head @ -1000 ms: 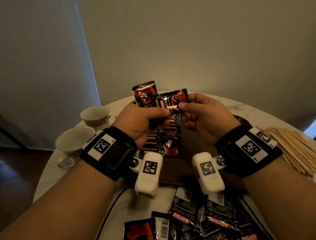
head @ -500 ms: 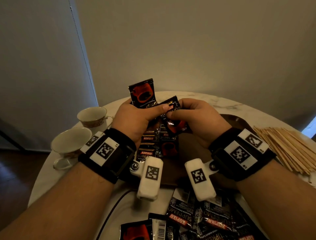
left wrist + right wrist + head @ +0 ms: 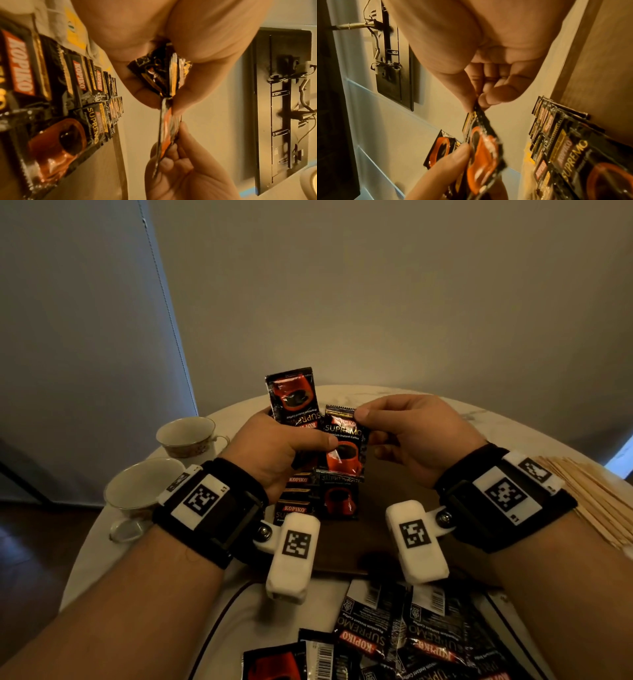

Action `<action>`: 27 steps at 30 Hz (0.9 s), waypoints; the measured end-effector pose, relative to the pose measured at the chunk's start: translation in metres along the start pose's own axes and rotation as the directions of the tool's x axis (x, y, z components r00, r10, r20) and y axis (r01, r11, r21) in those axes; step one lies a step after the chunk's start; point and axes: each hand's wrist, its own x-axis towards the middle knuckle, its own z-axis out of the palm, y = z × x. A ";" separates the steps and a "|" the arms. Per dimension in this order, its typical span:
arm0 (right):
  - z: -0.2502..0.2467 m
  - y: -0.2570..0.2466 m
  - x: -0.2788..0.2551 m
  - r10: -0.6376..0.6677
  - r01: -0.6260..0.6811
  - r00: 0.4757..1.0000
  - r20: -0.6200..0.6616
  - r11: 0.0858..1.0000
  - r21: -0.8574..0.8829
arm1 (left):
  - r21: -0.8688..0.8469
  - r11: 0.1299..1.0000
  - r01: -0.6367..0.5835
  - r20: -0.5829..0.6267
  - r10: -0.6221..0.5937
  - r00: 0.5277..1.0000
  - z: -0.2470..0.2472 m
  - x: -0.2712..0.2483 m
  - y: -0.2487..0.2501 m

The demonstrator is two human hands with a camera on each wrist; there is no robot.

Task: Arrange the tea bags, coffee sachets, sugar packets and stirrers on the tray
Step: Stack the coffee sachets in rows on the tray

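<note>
My left hand (image 3: 291, 436) holds a small bunch of black-and-red coffee sachets (image 3: 293, 397) above the dark tray (image 3: 383, 529). My right hand (image 3: 363, 419) pinches the top edge of one sachet (image 3: 344, 446) that hangs upright, its lower side still under my left thumb. The right wrist view shows that pinch (image 3: 476, 104) and the sachet (image 3: 482, 146). Rows of overlapping sachets (image 3: 318, 494) lie on the tray below the hands, seen too in the left wrist view (image 3: 65, 102). Wooden stirrers (image 3: 596, 491) lie in a pile at the right.
Two empty teacups (image 3: 186, 436) (image 3: 140, 489) stand at the table's left edge. A loose heap of coffee sachets (image 3: 394, 642) lies on the round marble table (image 3: 99, 559) near me, in front of the tray. A cable runs over the table's front.
The right hand has turned one sachet from lying crosswise to hanging upright, label readable, and now pinches its top edge. Both hands stay over the tray's rows.
</note>
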 end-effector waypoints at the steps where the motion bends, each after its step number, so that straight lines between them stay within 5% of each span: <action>1: -0.001 0.002 0.001 0.025 -0.025 1.000 0.001 1.000 -0.007 | -0.007 1.000 0.002 -0.036 -0.002 0.999 -0.001 0.002 -0.001; 9: 0.001 0.019 0.003 0.288 -0.286 0.958 0.020 0.956 -0.072 | -0.062 0.997 -0.034 -0.296 0.014 0.955 -0.009 0.017 -0.004; 27: 0.007 0.034 0.004 0.383 -0.371 0.923 0.026 0.907 -0.197 | -0.050 0.999 -0.015 -0.289 0.000 0.957 -0.006 0.012 0.001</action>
